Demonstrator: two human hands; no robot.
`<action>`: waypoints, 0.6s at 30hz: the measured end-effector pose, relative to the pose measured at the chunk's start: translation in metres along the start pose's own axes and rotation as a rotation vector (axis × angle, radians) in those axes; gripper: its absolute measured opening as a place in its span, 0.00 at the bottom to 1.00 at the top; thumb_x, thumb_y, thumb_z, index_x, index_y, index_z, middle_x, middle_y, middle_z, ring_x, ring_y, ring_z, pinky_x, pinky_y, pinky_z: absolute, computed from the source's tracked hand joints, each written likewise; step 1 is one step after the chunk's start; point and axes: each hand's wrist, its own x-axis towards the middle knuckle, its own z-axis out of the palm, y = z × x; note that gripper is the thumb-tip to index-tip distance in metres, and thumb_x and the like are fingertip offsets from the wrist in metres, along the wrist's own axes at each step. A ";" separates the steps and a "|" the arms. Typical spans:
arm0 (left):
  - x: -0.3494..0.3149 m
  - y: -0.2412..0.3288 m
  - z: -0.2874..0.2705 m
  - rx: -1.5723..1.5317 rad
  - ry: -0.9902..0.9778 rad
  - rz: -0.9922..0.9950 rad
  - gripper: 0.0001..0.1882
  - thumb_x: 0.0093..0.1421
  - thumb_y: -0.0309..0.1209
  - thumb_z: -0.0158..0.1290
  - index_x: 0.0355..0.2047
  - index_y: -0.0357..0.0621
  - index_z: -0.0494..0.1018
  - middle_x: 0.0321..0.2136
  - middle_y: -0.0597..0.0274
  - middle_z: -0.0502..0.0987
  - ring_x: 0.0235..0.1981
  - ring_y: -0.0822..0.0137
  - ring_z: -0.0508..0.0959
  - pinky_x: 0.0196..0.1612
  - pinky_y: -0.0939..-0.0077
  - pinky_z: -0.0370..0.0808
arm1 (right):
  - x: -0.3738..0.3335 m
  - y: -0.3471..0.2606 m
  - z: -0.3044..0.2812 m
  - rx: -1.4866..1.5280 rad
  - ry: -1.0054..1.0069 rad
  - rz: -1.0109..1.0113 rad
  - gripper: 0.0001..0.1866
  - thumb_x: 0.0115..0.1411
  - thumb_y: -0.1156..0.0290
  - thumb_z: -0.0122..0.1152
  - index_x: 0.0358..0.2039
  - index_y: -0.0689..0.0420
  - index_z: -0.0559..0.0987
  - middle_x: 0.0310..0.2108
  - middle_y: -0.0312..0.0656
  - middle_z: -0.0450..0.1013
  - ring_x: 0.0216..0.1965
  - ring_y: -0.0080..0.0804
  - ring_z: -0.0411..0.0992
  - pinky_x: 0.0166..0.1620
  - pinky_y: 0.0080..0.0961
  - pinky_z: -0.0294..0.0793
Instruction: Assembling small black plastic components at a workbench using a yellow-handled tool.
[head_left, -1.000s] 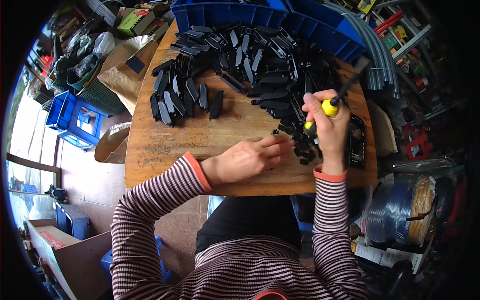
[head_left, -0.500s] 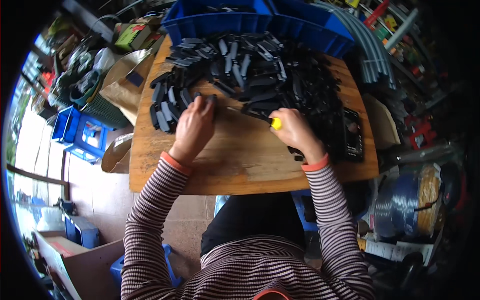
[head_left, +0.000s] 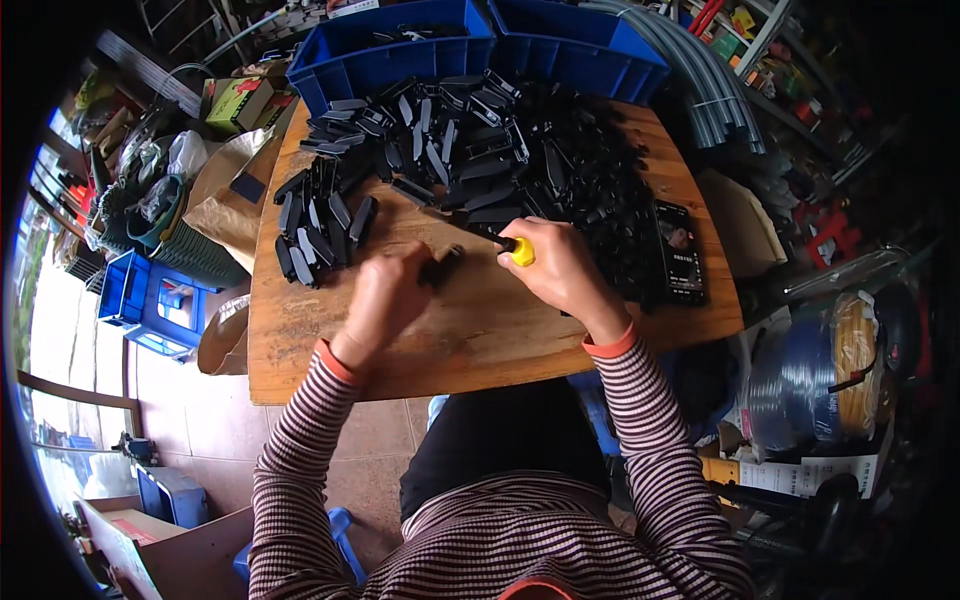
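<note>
The left hand grips a blurred, black plastic piece over the brown wooden bench; the right hand is closed around a yellow-handled, dark-shafted tool.

Black rectangular phone, screen lit, lying flat around 3 o'clock. Bundle of bendy grey tubes up at 1-2, then a yellow-green cardboard box at 10 with a crumpled brown paper bag just below it lol. Blue plastic frame at 9, stool or crate, can't tell. Chunky plastic-wrapped blue and yellow coils between 3 and 4
</note>
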 end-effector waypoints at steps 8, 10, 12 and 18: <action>-0.015 0.051 0.001 -0.242 -0.104 0.156 0.16 0.46 0.23 0.57 0.38 0.39 0.75 0.41 0.52 0.78 0.37 0.52 0.79 0.38 0.65 0.78 | -0.029 -0.001 -0.010 0.069 0.138 0.095 0.08 0.55 0.75 0.68 0.33 0.63 0.77 0.26 0.46 0.77 0.26 0.27 0.75 0.32 0.22 0.73; -0.009 0.044 -0.006 -0.206 -0.117 0.270 0.17 0.46 0.23 0.57 0.39 0.39 0.75 0.43 0.54 0.77 0.40 0.54 0.78 0.39 0.66 0.79 | -0.034 0.003 -0.011 0.090 0.163 0.135 0.08 0.55 0.76 0.68 0.32 0.63 0.77 0.25 0.46 0.76 0.26 0.26 0.75 0.31 0.22 0.73; -0.002 0.040 -0.011 -0.145 -0.155 0.549 0.19 0.45 0.24 0.57 0.41 0.39 0.74 0.47 0.57 0.75 0.45 0.57 0.76 0.42 0.69 0.79 | -0.031 0.000 -0.003 0.094 0.158 0.123 0.08 0.55 0.76 0.67 0.32 0.62 0.76 0.25 0.47 0.76 0.26 0.33 0.76 0.30 0.25 0.73; -0.007 0.039 0.017 0.060 -0.145 0.744 0.19 0.49 0.26 0.54 0.43 0.38 0.73 0.48 0.56 0.74 0.48 0.59 0.74 0.44 0.73 0.79 | -0.020 -0.002 0.013 -0.004 0.148 0.066 0.07 0.52 0.79 0.66 0.30 0.61 0.75 0.24 0.48 0.75 0.26 0.47 0.76 0.28 0.31 0.74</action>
